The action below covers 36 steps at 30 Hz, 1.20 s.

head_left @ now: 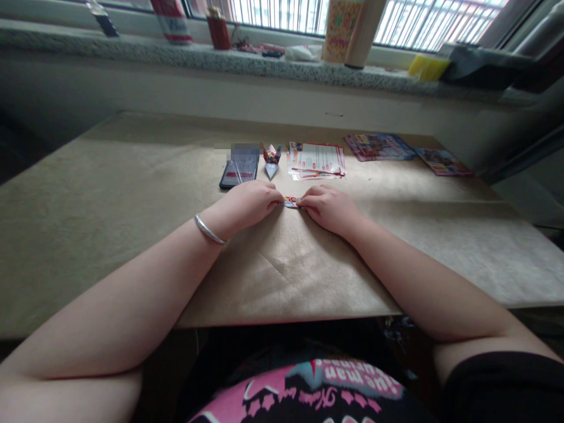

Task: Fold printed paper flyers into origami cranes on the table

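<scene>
A small folded piece of colourful printed paper [291,202] lies low over the table between my hands. My left hand [253,202] pinches its left end, and a silver bangle circles that wrist. The paper's right end is pinched by my right hand [331,207]. Just beyond them stands a folded paper figure [272,157] with pointed tips, made of similar printed paper. A dark phone [240,167] lies flat behind my left hand. The fingertips partly hide the paper's ends.
Behind my right hand is a stack of printed sheets [318,158]. Colourful booklets [379,146] and another printed stack [444,161] lie farther right on the cloth-covered table [132,235]. A stone windowsill [247,63] at the back carries a red cup [218,32] and tall containers.
</scene>
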Motion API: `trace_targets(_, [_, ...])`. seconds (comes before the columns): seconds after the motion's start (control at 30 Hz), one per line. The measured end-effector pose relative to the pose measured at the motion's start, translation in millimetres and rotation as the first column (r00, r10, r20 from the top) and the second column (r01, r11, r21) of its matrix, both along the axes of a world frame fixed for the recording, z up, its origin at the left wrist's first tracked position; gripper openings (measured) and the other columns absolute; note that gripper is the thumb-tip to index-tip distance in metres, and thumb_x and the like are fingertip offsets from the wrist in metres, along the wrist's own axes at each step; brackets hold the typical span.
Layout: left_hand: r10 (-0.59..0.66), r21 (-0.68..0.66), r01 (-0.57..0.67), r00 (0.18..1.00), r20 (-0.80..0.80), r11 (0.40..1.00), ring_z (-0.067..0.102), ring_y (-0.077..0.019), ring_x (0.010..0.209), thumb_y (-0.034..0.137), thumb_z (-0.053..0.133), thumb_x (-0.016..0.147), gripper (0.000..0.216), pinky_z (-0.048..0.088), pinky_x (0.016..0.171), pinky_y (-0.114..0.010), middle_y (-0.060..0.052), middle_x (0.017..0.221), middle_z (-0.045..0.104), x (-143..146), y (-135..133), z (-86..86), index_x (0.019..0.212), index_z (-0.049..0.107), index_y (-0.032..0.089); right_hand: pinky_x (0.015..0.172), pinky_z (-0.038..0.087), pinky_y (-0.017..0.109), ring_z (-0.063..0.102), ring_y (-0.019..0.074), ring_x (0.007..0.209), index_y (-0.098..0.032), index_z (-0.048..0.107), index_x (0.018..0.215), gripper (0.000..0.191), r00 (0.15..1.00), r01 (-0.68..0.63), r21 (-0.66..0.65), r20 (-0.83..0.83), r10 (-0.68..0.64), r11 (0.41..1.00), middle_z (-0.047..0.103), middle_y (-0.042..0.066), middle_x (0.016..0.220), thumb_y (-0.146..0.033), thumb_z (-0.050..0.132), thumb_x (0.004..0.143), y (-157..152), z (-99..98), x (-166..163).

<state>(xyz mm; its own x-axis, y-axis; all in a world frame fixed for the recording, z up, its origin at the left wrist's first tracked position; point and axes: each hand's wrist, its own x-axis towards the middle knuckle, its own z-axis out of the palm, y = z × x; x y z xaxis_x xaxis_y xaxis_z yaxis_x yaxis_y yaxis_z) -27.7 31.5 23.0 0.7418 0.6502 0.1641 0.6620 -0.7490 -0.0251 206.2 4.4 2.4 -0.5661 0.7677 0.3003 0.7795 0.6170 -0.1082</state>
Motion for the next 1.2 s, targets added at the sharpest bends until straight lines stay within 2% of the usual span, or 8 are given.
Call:
trace_targets(0.2, [0.139, 0.095, -0.131, 0.987, -0.079, 0.987, 0.066, -0.0213, 0.075, 0.025, 0.048, 0.09, 0.03, 0.043, 0.059, -0.029, -0.007, 0.089, 0.071, -4, -6, 5.0, 0.086, 0.079, 0.021, 0.079, 0.046, 0.033, 0.062, 0.0208, 0.095, -0.023, 0.077, 0.105, 0.029, 1.0, -0.014, -0.011, -0.028, 0.014, 1.0, 0.073, 0.006, 0.107, -0.02, 0.051, 0.094, 2, -2.4, 1])
trace_targets(0.4, [0.182, 0.14, -0.172, 0.981, -0.062, 0.975, 0.067, -0.0237, 0.078, 0.024, 0.046, 0.091, 0.031, 0.047, 0.064, -0.032, -0.012, 0.095, 0.07, 1, -10, 3.7, 0.084, 0.075, 0.014, 0.081, 0.048, 0.034, 0.064, 0.0207, 0.092, -0.022, 0.079, 0.105, 0.029, 0.997, 0.04, -0.063, -0.064, -0.044, 0.997, 0.073, 0.007, 0.108, -0.018, 0.053, 0.092, -1, 1.2, -2])
trace_targets(0.6, [0.212, 0.249, -0.21, 0.977, 0.021, 0.945, 0.065, -0.0245, 0.081, 0.022, 0.047, 0.093, 0.027, 0.047, 0.066, -0.033, -0.013, 0.092, 0.067, 10, -17, 6.4, 0.086, 0.071, 0.011, 0.083, 0.049, 0.035, 0.063, 0.0223, 0.092, -0.023, 0.08, 0.102, 0.026, 0.994, 0.075, -0.054, -0.074, -0.078, 0.996, 0.072, 0.007, 0.096, -0.019, 0.058, 0.09, -1, 4.4, -4])
trace_targets(0.67, [0.158, 0.24, -0.165, 0.986, 0.049, 0.957, 0.064, -0.0239, 0.084, 0.021, 0.048, 0.093, 0.025, 0.049, 0.07, -0.033, -0.012, 0.094, 0.068, 12, -18, 4.5, 0.09, 0.072, 0.012, 0.086, 0.049, 0.036, 0.062, 0.0227, 0.093, -0.024, 0.08, 0.1, 0.024, 0.993, 0.069, -0.053, -0.089, -0.073, 0.996, 0.072, 0.007, 0.094, -0.019, 0.06, 0.088, 0, 3.6, -4])
trace_targets(0.8, [-0.089, 0.138, 0.081, 0.995, 0.053, 0.987, 0.065, -0.0215, 0.093, 0.023, 0.048, 0.096, 0.03, 0.053, 0.083, -0.034, -0.01, 0.104, 0.07, 18, -20, -5.4, 0.115, 0.07, 0.018, 0.088, 0.05, 0.036, 0.063, 0.021, 0.089, -0.023, 0.081, 0.097, 0.021, 0.979, 0.043, -0.073, -0.196, -0.057, 0.996, 0.071, 0.007, 0.093, -0.018, 0.064, 0.086, 8, -2.3, 0])
trace_targets(0.87, [-0.085, 0.124, 0.076, 0.994, 0.07, 0.989, 0.065, -0.022, 0.097, 0.025, 0.046, 0.098, 0.034, 0.054, 0.085, -0.035, -0.011, 0.107, 0.069, 21, -21, -10.3, 0.124, 0.067, 0.017, 0.085, 0.051, 0.034, 0.064, 0.0195, 0.086, -0.022, 0.081, 0.094, 0.018, 0.964, 0.016, -0.106, -0.262, -0.044, 0.994, 0.071, 0.007, 0.092, -0.019, 0.065, 0.085, 11, -5.2, 4])
trace_targets(1.03, [-0.069, 0.081, 0.061, 0.992, 0.103, 0.995, 0.065, -0.022, 0.101, 0.023, 0.046, 0.099, 0.032, 0.055, 0.089, -0.035, -0.012, 0.11, 0.067, 22, -22, -15.4, 0.121, 0.068, 0.016, 0.072, 0.051, 0.029, 0.062, 0.0147, 0.072, -0.023, 0.081, 0.092, 0.023, 0.937, 0.026, -0.194, -0.336, -0.091, 0.981, 0.071, 0.005, 0.088, -0.012, 0.063, 0.082, 17, -8.2, 15])
trace_targets(1.2, [-0.079, 0.049, 0.073, 0.986, 0.15, 0.996, 0.065, -0.0209, 0.102, 0.023, 0.046, 0.097, 0.034, 0.055, 0.091, -0.034, -0.012, 0.114, 0.065, 20, -19, -18.1, 0.123, 0.066, 0.016, 0.075, 0.051, 0.029, 0.064, 0.0154, 0.077, -0.024, 0.081, 0.093, 0.035, 0.953, -0.087, -0.131, -0.301, 0.044, 0.988, 0.073, 0.005, 0.087, -0.004, 0.055, 0.082, 21, -10.2, 25])
